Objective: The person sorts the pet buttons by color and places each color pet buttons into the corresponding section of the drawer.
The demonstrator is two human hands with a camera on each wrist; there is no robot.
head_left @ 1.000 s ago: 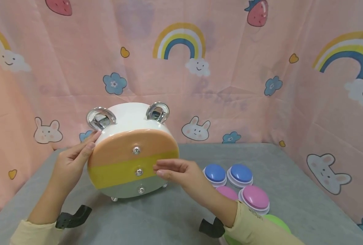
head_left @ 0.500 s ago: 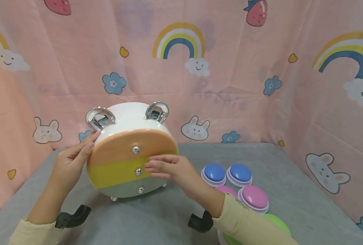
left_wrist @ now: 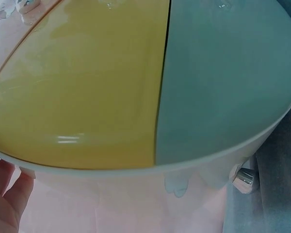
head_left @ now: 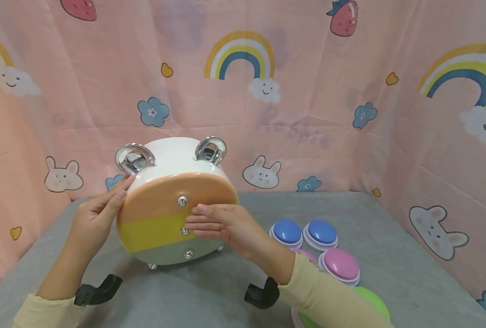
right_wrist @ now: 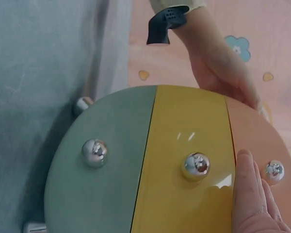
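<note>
A small white cabinet [head_left: 173, 155] with silver ears stands on the grey table at left of centre. Its front has an orange drawer [head_left: 150, 198], a yellow drawer [head_left: 148, 234] and a green drawer [head_left: 167, 257], each with a silver knob. My left hand [head_left: 91, 223] rests against the cabinet's left side, fingers fairly straight and thumb at the front edge. With fingers extended together, my right hand [head_left: 232, 228] is in front of the yellow drawer, its fingertips overlapping the middle knob [right_wrist: 196, 166] in the head view. All three drawers look closed.
To the right stand two blue push buttons [head_left: 323, 232], pink ones [head_left: 341, 263] and green [head_left: 372, 300], on white bases; my right sleeve [head_left: 329, 291] hides part of them. A pink printed cloth [head_left: 308, 150] hangs behind and beside the table [head_left: 193, 300].
My right hand has moved left across the yellow drawer, from its right side to the middle knob, and the fingers have straightened. The left hand and cabinet have stayed in place.
</note>
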